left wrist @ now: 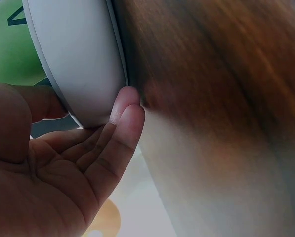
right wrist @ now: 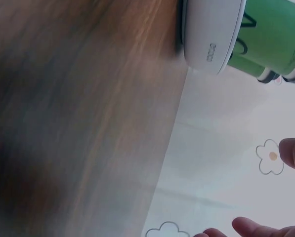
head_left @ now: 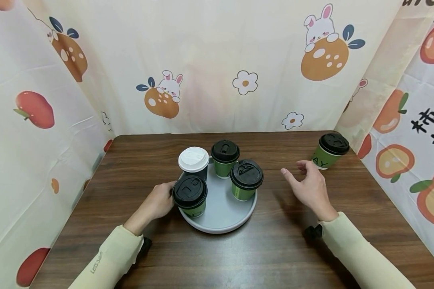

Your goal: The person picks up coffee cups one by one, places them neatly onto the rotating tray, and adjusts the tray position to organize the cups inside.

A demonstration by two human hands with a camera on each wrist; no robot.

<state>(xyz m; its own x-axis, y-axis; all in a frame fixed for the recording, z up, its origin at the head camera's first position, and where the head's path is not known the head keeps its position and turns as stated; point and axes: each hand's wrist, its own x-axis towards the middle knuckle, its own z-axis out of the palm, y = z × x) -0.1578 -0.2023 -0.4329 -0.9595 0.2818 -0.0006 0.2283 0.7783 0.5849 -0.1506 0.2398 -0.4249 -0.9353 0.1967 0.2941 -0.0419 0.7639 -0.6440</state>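
A round pale grey tray point(head_left: 220, 218) carries several lidded paper coffee cups. Three are green with black lids: front left point(head_left: 189, 192), back point(head_left: 225, 154) and right point(head_left: 246, 176). The other is a dark cup with a white lid point(head_left: 193, 160). My left hand point(head_left: 161, 200) grips the tray's left edge. In the left wrist view, its thumb lies over the rim and its fingers point(left wrist: 127, 126) reach the lower edge of the wall. My right hand point(head_left: 312, 188) hovers with parted fingers, holding nothing, close to another green coffee cup point(head_left: 327, 154) at the right.
The brown wooden table point(head_left: 202, 261) ends at a pale printed curtain point(head_left: 209, 48) behind and at both sides. The lone green cup stands near the table's back right corner. In the right wrist view, the tray's wall point(right wrist: 214, 34) shows at the top.
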